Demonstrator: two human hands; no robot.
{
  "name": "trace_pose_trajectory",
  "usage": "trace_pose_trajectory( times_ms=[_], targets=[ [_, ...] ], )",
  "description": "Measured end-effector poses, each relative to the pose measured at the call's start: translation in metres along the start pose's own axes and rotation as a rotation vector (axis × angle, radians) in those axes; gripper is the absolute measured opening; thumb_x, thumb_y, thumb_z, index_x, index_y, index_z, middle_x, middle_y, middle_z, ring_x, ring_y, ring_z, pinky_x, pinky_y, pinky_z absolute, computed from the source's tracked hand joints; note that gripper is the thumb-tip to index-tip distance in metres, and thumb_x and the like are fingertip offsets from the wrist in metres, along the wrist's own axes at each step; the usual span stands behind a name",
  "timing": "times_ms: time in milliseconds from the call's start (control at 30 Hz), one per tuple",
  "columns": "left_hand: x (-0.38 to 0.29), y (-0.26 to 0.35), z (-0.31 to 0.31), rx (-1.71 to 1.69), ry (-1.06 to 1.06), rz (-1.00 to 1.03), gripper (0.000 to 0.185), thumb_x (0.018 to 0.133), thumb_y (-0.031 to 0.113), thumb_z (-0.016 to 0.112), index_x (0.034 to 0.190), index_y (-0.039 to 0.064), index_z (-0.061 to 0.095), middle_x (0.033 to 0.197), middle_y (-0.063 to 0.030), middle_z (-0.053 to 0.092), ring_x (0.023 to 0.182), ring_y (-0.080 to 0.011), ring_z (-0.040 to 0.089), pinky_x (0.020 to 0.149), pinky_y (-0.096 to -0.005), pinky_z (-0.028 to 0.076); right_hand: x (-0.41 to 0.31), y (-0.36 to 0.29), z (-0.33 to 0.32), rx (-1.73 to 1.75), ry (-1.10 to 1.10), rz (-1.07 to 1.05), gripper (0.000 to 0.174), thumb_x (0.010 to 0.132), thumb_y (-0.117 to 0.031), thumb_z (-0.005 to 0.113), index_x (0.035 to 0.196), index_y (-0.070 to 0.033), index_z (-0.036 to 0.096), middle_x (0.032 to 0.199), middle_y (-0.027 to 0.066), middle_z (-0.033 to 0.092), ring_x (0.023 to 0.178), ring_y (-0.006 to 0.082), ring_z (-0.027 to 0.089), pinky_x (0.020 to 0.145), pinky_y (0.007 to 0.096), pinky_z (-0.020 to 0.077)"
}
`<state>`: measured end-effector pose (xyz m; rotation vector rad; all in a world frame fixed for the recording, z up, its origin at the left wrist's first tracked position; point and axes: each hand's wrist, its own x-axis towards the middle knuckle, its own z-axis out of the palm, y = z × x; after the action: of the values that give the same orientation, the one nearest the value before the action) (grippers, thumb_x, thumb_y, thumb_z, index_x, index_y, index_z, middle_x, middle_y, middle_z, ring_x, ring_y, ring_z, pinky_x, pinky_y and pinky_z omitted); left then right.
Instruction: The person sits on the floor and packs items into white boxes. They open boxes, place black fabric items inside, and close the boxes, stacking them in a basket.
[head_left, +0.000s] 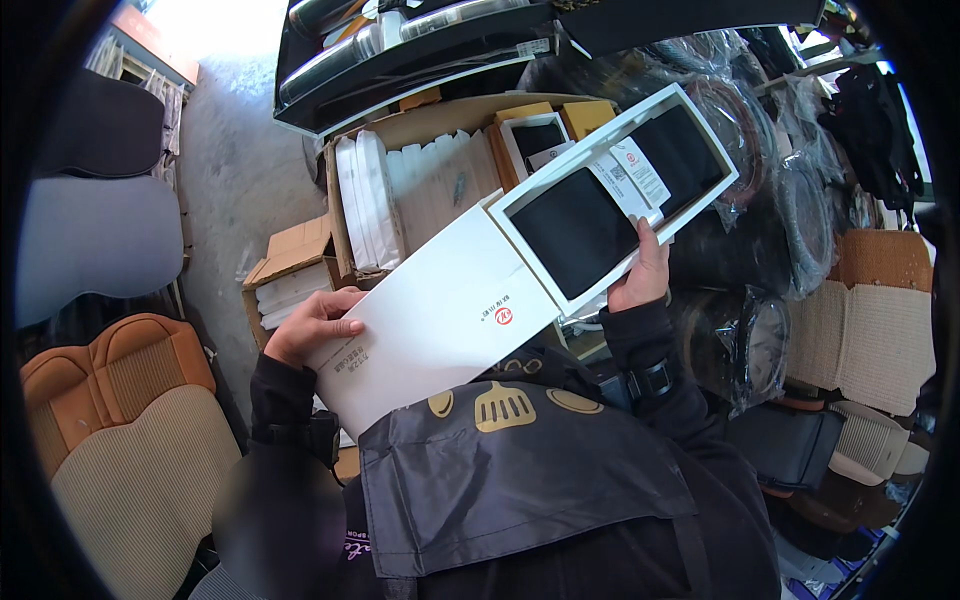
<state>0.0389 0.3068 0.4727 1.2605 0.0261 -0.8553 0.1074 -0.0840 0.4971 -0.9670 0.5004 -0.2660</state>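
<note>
A long white cardboard box tray (690, 217) lies open at the upper right of a white box lid or sleeve (442, 315), their ends meeting. Two folded black items (574, 232) rest in the tray, with a white printed tag (641, 172) between them. My left hand (319, 322) grips the lid's left edge, thumb on top. My right hand (645, 270) holds the tray's lower edge, its thumb by the tag. The fingers beneath are hidden.
Behind the box stands a carton (334, 202) packed with white packets (367, 202). A smaller carton (292, 247) is to its left. Seat covers (142, 480) line the left side; plastic-wrapped steering wheel covers (806, 217) hang at the right. A black display case (420, 67) sits above.
</note>
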Motion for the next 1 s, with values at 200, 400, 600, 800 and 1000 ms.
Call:
trace_pose_trajectory(
  times_ms=[200,400,600,800,1000],
  targets=[
    [-0.001,0.001,0.006,0.124,-0.011,0.026,0.055,0.079,0.026,0.072,0.123,-0.002,0.056,0.111,-0.0074,0.056,0.101,-0.0182,0.055,0.088,-0.0295,0.042,0.001,0.004,-0.001,-0.017,0.014,-0.019,0.027,0.088,-0.011,0.058,0.109,-0.001,0.044,0.109,0.0155,0.057,0.1,0.0255,0.058,0.09,0.038,0.0484],
    [-0.001,0.01,0.015,0.185,0.018,-0.006,0.058,0.082,0.033,0.068,0.127,-0.001,0.052,0.115,-0.0087,0.054,0.104,-0.0188,0.053,0.089,-0.0299,0.041,-0.002,0.003,0.002,0.002,0.022,0.015,0.028,0.088,-0.011,0.058,0.11,-0.001,0.043,0.109,0.0153,0.057,0.101,0.0257,0.057,0.09,0.0383,0.0482],
    [0.002,0.006,0.019,0.191,0.032,0.018,0.059,0.082,0.035,0.067,0.127,-0.001,0.052,0.113,-0.009,0.057,0.1,-0.018,0.055,0.087,-0.0296,0.043,-0.001,0.008,0.003,0.012,0.049,0.012,0.031,0.085,-0.007,0.06,0.11,0.0,0.042,0.109,0.0161,0.056,0.1,0.0266,0.057,0.09,0.0386,0.0488],
    [0.002,-0.001,0.013,0.126,0.064,0.002,0.061,0.08,0.035,0.07,0.127,0.0,0.052,0.113,-0.0088,0.059,0.099,-0.0171,0.056,0.088,-0.0292,0.043,-0.007,0.004,0.003,-0.094,0.017,0.011,0.036,0.084,-0.006,0.063,0.112,0.0,0.041,0.109,0.016,0.055,0.1,0.0261,0.058,0.089,0.0385,0.0501],
    [-0.003,-0.001,0.014,0.123,0.058,0.048,0.065,0.08,0.035,0.069,0.132,0.001,0.047,0.119,-0.0111,0.056,0.107,-0.0184,0.053,0.093,-0.0305,0.039,-0.012,-0.001,0.004,-0.196,-0.046,0.015,0.047,0.08,-0.002,0.067,0.119,-0.001,0.04,0.111,0.0144,0.055,0.1,0.0248,0.058,0.087,0.0379,0.0511]
  ],
)
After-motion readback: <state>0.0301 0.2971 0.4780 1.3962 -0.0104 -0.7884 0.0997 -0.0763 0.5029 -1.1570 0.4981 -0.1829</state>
